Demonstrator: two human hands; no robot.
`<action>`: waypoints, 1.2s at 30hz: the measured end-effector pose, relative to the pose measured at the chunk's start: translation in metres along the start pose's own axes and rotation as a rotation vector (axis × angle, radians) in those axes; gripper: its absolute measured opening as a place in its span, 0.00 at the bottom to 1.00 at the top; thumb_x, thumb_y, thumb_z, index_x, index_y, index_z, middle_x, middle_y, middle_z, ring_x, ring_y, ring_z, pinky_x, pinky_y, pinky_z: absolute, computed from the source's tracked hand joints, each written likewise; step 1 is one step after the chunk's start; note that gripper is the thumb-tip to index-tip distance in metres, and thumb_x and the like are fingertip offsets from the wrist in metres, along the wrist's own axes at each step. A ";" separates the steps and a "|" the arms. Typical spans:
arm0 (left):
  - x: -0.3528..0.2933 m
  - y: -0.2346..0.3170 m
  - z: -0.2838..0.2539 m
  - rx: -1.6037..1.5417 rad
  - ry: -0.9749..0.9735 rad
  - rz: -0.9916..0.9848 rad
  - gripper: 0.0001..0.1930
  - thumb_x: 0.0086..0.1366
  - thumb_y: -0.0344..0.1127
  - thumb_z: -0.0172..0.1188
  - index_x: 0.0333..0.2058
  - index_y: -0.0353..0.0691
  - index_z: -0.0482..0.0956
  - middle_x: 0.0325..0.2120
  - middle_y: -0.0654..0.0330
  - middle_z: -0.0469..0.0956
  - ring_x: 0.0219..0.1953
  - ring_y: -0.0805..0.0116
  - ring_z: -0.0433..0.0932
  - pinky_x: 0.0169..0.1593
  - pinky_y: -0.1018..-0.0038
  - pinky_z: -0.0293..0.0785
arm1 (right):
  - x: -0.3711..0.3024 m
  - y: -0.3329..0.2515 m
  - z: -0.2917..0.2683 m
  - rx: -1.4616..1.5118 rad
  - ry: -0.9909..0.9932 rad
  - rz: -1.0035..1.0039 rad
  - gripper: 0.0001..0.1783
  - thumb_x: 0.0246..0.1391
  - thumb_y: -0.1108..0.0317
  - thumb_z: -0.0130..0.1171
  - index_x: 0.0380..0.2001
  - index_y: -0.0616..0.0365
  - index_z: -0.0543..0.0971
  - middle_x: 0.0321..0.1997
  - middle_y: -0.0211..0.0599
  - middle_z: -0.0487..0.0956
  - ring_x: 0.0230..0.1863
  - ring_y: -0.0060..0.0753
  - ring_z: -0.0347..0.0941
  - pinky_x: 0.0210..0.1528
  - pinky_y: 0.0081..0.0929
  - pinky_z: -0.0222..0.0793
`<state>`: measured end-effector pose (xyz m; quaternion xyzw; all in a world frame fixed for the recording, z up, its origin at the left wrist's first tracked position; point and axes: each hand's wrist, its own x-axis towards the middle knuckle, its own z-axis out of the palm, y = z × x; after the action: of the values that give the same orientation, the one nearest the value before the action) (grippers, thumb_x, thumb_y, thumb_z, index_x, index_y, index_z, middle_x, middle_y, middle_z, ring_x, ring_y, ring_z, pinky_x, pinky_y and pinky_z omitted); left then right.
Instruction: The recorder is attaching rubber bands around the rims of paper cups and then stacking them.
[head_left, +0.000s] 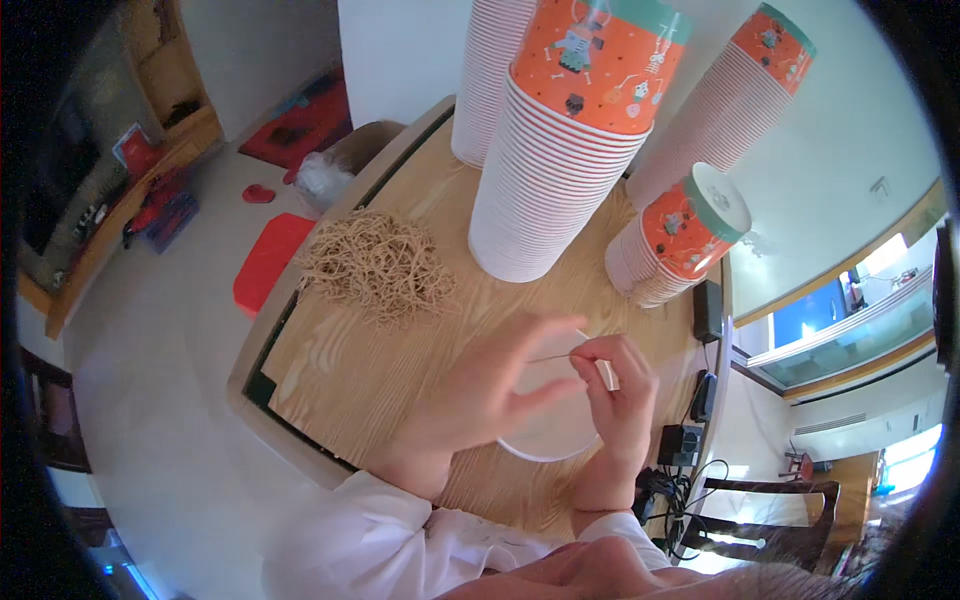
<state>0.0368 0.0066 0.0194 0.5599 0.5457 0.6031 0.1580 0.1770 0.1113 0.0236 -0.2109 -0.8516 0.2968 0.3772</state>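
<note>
My right hand (622, 388) is closed in a pinch on one end of a thin strand (548, 358), which runs across toward my left hand. Slightly blurred, my left hand (480, 390) has its thumb and forefinger spread apart; whether the strand touches its fingers is hard to see. Below both hands is a round white thing (550, 432), partly covered by them, so I cannot tell if it is a lid or a cup's base. A heap of tan, curly strands (378, 265) lies on the wooden table, left of and beyond my hands.
Tall stacks of orange-and-green paper cups (560, 170) stand at the table's far side, with a shorter cup stack (672, 240) to the right. Black adapters (680, 445) and tangled cables line the right edge. A red stool (270, 262) stands off the left edge.
</note>
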 end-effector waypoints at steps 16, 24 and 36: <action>0.012 -0.014 0.036 0.026 -0.067 -0.164 0.14 0.53 0.34 0.67 0.38 0.41 0.76 0.16 0.63 0.69 0.18 0.70 0.69 0.23 0.71 0.64 | -0.001 0.020 -0.020 -0.006 -0.083 0.154 0.05 0.49 0.75 0.62 0.29 0.63 0.76 0.29 0.40 0.78 0.30 0.37 0.75 0.34 0.29 0.70; 0.011 -0.018 0.033 -0.022 -0.086 -0.221 0.07 0.55 0.30 0.64 0.34 0.39 0.77 0.18 0.62 0.72 0.18 0.71 0.70 0.23 0.73 0.65 | -0.002 0.024 -0.027 0.014 -0.150 0.173 0.06 0.48 0.75 0.63 0.28 0.63 0.76 0.28 0.40 0.77 0.29 0.37 0.74 0.32 0.28 0.68; 0.012 -0.014 0.028 -0.122 -0.030 -0.192 0.04 0.58 0.27 0.61 0.31 0.36 0.76 0.23 0.59 0.75 0.22 0.71 0.75 0.27 0.75 0.70 | -0.001 0.031 -0.026 0.218 -0.030 0.138 0.08 0.56 0.70 0.55 0.28 0.64 0.76 0.25 0.38 0.75 0.29 0.29 0.72 0.32 0.23 0.66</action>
<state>0.0505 0.0346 0.0079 0.5032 0.5566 0.6090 0.2571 0.2017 0.1419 0.0162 -0.2223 -0.8032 0.4161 0.3638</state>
